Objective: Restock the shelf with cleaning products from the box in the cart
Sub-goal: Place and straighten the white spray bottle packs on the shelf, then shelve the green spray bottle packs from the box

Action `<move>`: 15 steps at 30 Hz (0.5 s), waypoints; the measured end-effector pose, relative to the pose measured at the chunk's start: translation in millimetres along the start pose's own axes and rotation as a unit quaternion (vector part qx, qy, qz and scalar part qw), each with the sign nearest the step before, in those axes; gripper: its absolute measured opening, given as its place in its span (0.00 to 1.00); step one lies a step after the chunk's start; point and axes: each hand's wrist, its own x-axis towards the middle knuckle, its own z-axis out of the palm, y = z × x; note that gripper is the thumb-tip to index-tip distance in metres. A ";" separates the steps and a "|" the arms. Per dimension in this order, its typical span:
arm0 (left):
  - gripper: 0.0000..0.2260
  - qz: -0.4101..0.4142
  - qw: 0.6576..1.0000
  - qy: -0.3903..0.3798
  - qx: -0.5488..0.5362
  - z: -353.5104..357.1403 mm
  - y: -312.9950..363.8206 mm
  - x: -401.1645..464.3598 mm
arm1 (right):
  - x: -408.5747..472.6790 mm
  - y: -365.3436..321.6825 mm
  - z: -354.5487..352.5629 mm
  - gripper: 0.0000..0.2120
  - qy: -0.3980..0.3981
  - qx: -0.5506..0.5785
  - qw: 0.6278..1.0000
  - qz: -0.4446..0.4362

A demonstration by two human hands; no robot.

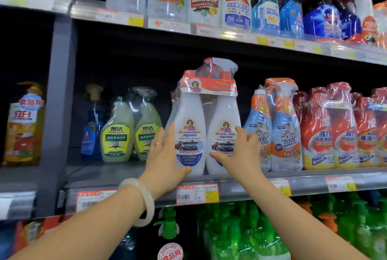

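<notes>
On the middle shelf, near its front edge, stands the shrink-wrapped twin pack of white degreaser bottles; its long axis is upright, spray heads at the top under a red band, bases seemingly down on the shelf board; it fills the gap between the green spray bottles on one side and the blue-and-orange Mr Muscle pack on the other. Both hands frame the pack low down; the left hand lies flat along the left bottle's flank, fingers straight and pointing up, thumb under its front; the right hand rests on the right bottle's front, fingers loosely bent, not plainly wrapped round it. The pack lies straight ahead of both palms, equally near; any push likely goes straight back into the dark depth behind.
</notes>
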 end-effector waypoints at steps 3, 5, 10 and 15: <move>0.46 -0.018 0.995 -0.033 0.088 -34.1 -2.2 -22.8 | -17.8 -40.6 -3.9 0.39 -0.017 -0.013 0.999 -0.037; 0.44 -0.030 0.986 -0.068 0.149 -65.6 -14.2 -44.9 | -40.3 -74.5 -1.6 0.35 -0.056 -0.011 0.996 -0.068; 0.41 -0.082 0.957 -0.107 0.258 -156.8 -56.4 -128.2 | -120.6 -165.1 23.2 0.34 -0.195 -0.026 0.969 -0.151; 0.38 -0.166 0.903 -0.148 0.367 -256.8 -100.7 -246.8 | -225.5 -268.1 62.1 0.35 -0.318 -0.005 0.924 -0.210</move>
